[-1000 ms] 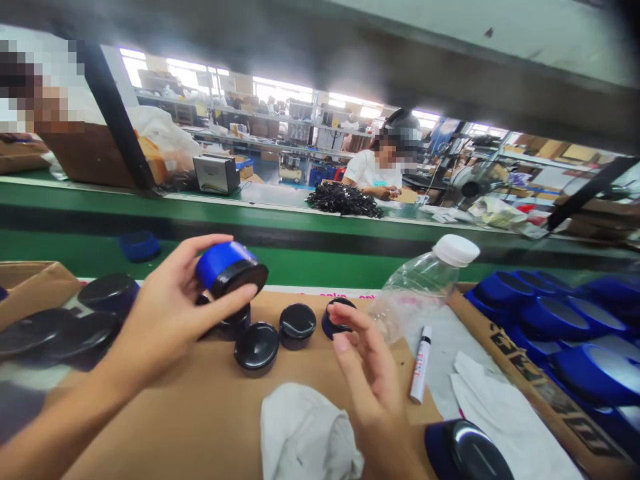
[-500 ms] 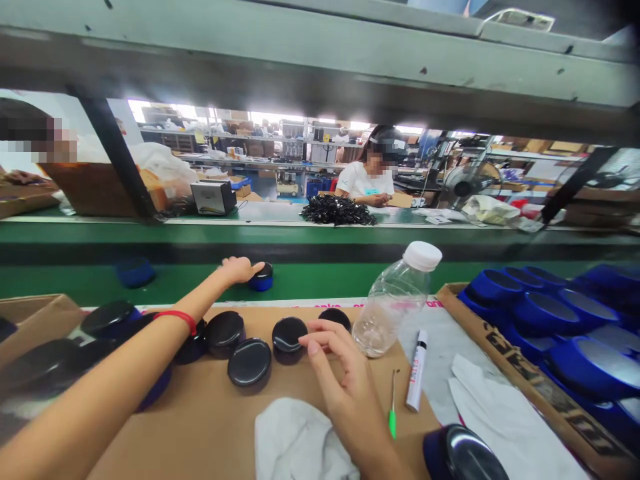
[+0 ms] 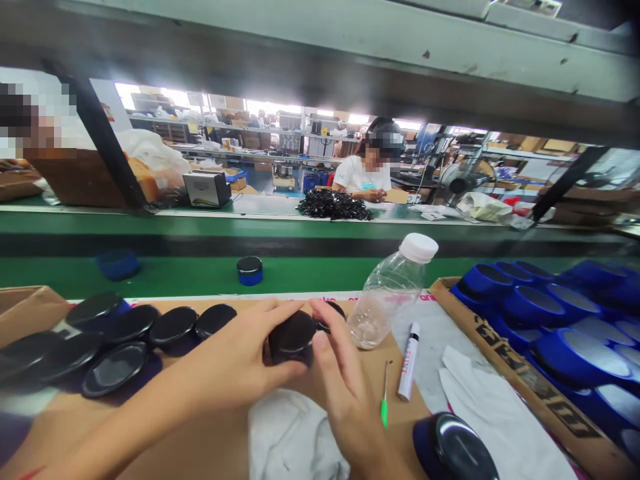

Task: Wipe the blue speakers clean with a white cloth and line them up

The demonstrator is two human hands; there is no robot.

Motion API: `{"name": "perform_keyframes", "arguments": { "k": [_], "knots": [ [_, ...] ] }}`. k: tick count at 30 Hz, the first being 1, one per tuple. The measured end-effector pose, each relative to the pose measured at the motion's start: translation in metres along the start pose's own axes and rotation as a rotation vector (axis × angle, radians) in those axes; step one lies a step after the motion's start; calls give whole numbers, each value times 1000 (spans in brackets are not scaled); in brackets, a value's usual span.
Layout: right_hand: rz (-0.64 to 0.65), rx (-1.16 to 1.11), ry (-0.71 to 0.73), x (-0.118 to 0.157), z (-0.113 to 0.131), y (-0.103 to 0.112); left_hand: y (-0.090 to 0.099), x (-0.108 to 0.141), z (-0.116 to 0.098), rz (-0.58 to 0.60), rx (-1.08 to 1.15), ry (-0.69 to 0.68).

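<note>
My left hand (image 3: 240,360) is wrapped round a round black-topped case (image 3: 293,335) above the cardboard sheet (image 3: 200,413). Just to the right, my right hand (image 3: 345,373) is held with fingers apart, its fingertips close to the case's right side; whether they touch it is unclear. A white cloth (image 3: 295,433) lies below the hands. More dark round cases (image 3: 174,328) stand in a group to the left, and another is partly hidden behind my right fingers. One blue case with a black top (image 3: 249,271) stands on the green surface (image 3: 310,273).
A clear bottle (image 3: 387,293), a white marker (image 3: 409,363) and a green-handled tool (image 3: 384,410) are at the right. Beyond them a carton (image 3: 480,340) holds several blue cases. A dark case (image 3: 457,447) stands near the front. Across the line a person (image 3: 365,173) handles something small.
My left hand has come back from the case on the green surface and now holds a case on the near side. My right hand stays close by. The view has shifted slightly.
</note>
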State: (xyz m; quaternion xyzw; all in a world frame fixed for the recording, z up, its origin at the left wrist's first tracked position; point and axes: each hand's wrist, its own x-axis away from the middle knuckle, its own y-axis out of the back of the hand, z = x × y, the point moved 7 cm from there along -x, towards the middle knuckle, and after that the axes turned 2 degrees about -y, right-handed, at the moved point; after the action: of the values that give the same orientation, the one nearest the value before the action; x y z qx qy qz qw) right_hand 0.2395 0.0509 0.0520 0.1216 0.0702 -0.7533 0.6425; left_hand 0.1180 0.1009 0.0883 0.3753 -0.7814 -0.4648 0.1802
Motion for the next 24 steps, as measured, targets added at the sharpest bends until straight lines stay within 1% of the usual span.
{"name": "perform_keyframes", "arguments": {
  "k": [1, 3, 5, 6, 7, 8, 9, 10, 11, 12, 14, 15, 16, 17, 20, 22, 24],
  "knots": [
    [46, -55, -71, 3, -3, -5, 5, 8, -2, -90, 40, -22],
    [111, -163, -228, 11, -7, -14, 13, 29, -4, -332, 63, -82],
    [129, -225, -395, 19, -10, -20, 9, 51, -6, -520, -23, -172],
    [141, -246, -450, 22, -10, -23, 3, 60, -8, -583, -83, -219],
    [164, -258, -476, 24, -10, -26, -3, 68, -8, -611, -126, -237],
    [191, -264, -487, 25, -11, -29, -8, 74, -6, -627, -149, -226],
    [218, -266, -485, 26, -12, -33, -12, 79, -4, -640, -160, -201],
    [237, -273, -450, 25, -13, -35, -14, 82, -1, -646, -162, -163],
    [238, -275, -383, 24, -13, -36, -14, 84, 1, -639, -147, -126],
    [219, -261, -295, 23, -12, -36, -14, 86, 3, -618, -119, -109],
    [182, -172, -76, 22, -5, -33, -11, 86, 2, -573, -40, -142],
    [183, -97, 32, 23, 0, -33, -9, 85, 2, -543, 0, -151],
    [198, -15, 110, 24, 5, -34, -6, 84, 3, -518, 29, -150],
    [226, 57, 159, 25, 8, -36, -4, 82, 4, -497, 51, -147],
    [281, 135, 247, 25, 17, -37, 3, 73, 6, -421, 144, -151],
    [288, 122, 253, 22, 21, -35, 3, 66, 5, -360, 239, -193],
    [308, 96, 220, 19, 21, -35, 3, 61, 4, -344, 296, -247]
  ]
}}
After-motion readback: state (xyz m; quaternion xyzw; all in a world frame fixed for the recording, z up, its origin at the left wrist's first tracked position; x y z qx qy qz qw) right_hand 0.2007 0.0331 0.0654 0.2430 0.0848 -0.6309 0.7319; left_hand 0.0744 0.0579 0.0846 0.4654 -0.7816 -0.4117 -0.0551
